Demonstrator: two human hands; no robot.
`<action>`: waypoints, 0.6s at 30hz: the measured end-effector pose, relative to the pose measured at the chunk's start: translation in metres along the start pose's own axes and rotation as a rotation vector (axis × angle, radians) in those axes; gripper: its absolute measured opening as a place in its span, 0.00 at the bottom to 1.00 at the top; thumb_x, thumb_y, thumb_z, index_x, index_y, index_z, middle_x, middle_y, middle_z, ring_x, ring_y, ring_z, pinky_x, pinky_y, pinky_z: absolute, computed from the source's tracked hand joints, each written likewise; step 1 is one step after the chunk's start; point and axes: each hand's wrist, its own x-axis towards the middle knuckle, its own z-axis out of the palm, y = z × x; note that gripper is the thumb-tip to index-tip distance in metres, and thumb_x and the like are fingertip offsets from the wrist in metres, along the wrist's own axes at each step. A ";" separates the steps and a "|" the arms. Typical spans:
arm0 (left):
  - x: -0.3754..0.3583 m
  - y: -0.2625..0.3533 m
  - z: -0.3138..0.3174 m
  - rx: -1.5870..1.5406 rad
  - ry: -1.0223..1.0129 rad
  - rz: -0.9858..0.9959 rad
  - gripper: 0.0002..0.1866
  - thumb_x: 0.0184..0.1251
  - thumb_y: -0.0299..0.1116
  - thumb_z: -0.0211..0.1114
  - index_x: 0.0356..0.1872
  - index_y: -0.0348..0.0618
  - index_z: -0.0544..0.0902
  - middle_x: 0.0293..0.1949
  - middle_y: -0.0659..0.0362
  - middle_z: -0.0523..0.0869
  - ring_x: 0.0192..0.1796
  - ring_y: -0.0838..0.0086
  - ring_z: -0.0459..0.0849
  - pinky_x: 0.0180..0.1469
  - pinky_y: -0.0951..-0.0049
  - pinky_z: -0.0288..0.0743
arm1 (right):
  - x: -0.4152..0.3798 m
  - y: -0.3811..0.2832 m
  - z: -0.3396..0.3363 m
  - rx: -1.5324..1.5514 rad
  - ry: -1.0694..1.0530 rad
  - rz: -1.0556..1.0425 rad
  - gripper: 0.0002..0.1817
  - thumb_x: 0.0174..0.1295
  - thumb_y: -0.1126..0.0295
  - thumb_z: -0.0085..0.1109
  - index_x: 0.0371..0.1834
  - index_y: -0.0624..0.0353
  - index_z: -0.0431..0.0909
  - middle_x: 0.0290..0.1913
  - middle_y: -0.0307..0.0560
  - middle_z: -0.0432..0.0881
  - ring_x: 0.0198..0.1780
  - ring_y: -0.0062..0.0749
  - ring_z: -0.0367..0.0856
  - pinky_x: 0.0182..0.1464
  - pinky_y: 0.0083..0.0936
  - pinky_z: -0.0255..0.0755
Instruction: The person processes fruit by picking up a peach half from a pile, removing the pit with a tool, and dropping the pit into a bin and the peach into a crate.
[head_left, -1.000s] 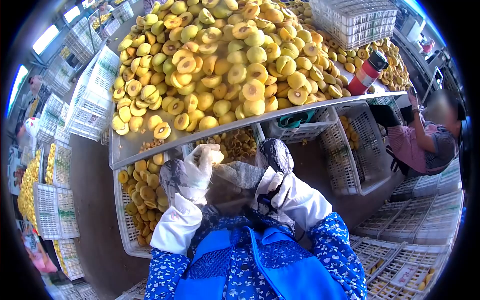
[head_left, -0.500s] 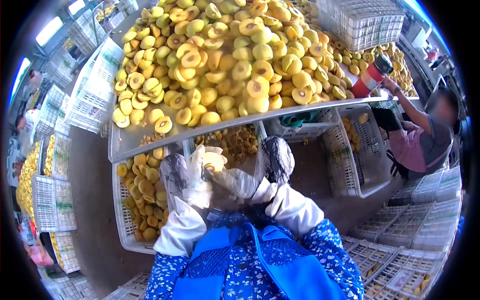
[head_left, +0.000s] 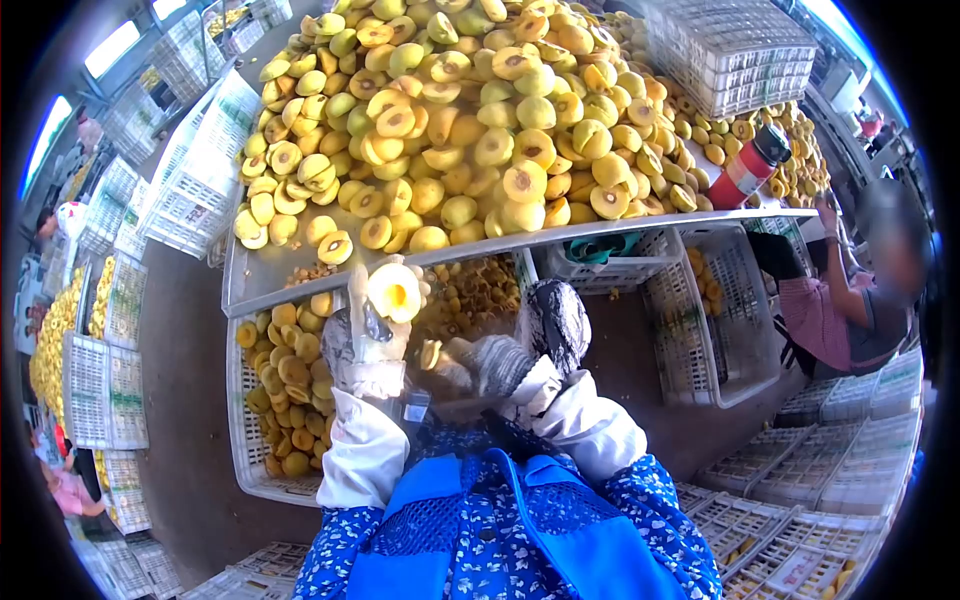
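Note:
My gloved left hand [head_left: 378,335] is raised below the table's near edge, holding a yellow fruit half [head_left: 395,293] with its hollow cut face up. A dark, blurred thing shows against that glove, just under the fruit. To the right and lower, my gloved right hand [head_left: 478,366] is curled, with a small pale-yellow thing [head_left: 430,354] at its blurred fingertips. Cut fruit halves [head_left: 470,130] are heaped on the metal table [head_left: 275,278]. Beneath the table edge, a crate of scraps [head_left: 475,290] stands behind my hands.
A crate of fruit halves [head_left: 290,385] stands at the left. Right of my knees is a white crate [head_left: 705,345]. A red bottle [head_left: 748,168] and an upturned crate [head_left: 735,60] are on the table. A co-worker [head_left: 850,290] sits at the right.
My hands have moved apart: the left up and leftward with the fruit half, the right slightly down. The co-worker's hand has left the red bottle, which now stands tilted in view on the table.

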 end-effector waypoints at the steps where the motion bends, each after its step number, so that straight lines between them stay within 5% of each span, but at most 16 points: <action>1: 0.006 -0.003 -0.005 0.011 0.035 0.030 0.27 0.69 0.53 0.50 0.48 0.33 0.75 0.39 0.47 0.83 0.38 0.60 0.82 0.42 0.65 0.79 | 0.008 0.017 0.006 -0.179 -0.094 0.047 0.23 0.53 0.48 0.59 0.42 0.55 0.71 0.27 0.59 0.80 0.34 0.59 0.80 0.35 0.49 0.70; 3: 0.019 -0.005 -0.017 -0.222 0.096 -0.033 0.27 0.69 0.52 0.50 0.48 0.33 0.75 0.41 0.47 0.82 0.40 0.59 0.82 0.42 0.62 0.78 | 0.004 0.030 -0.002 -0.247 -0.196 0.150 0.20 0.57 0.51 0.56 0.43 0.56 0.71 0.31 0.59 0.82 0.37 0.56 0.81 0.39 0.46 0.73; 4: 0.022 -0.007 -0.021 -0.335 0.099 -0.082 0.26 0.69 0.51 0.51 0.48 0.33 0.74 0.41 0.47 0.82 0.41 0.59 0.82 0.43 0.62 0.78 | -0.004 0.013 -0.008 -0.176 -0.061 0.293 0.20 0.57 0.52 0.56 0.43 0.56 0.72 0.34 0.58 0.82 0.40 0.53 0.82 0.42 0.45 0.74; 10: 0.002 0.004 0.002 -0.398 0.052 -0.131 0.23 0.67 0.47 0.55 0.46 0.31 0.74 0.41 0.48 0.82 0.43 0.58 0.82 0.43 0.64 0.78 | 0.003 0.022 0.006 -0.040 0.222 0.202 0.19 0.55 0.57 0.62 0.42 0.56 0.71 0.29 0.58 0.81 0.33 0.53 0.82 0.32 0.43 0.73; 14: -0.015 0.001 0.013 -0.331 -0.081 -0.026 0.19 0.64 0.44 0.61 0.44 0.36 0.76 0.40 0.57 0.82 0.40 0.67 0.82 0.41 0.71 0.77 | 0.020 -0.011 0.010 0.135 0.592 -0.049 0.21 0.56 0.54 0.59 0.47 0.53 0.69 0.22 0.57 0.79 0.24 0.56 0.78 0.26 0.46 0.71; 18: -0.011 -0.020 -0.002 -0.518 0.027 -0.209 0.20 0.66 0.45 0.60 0.46 0.37 0.75 0.36 0.56 0.80 0.39 0.73 0.80 0.38 0.77 0.77 | 0.051 -0.011 0.023 0.045 0.443 0.015 0.26 0.53 0.50 0.58 0.49 0.56 0.69 0.24 0.58 0.80 0.27 0.55 0.80 0.30 0.47 0.72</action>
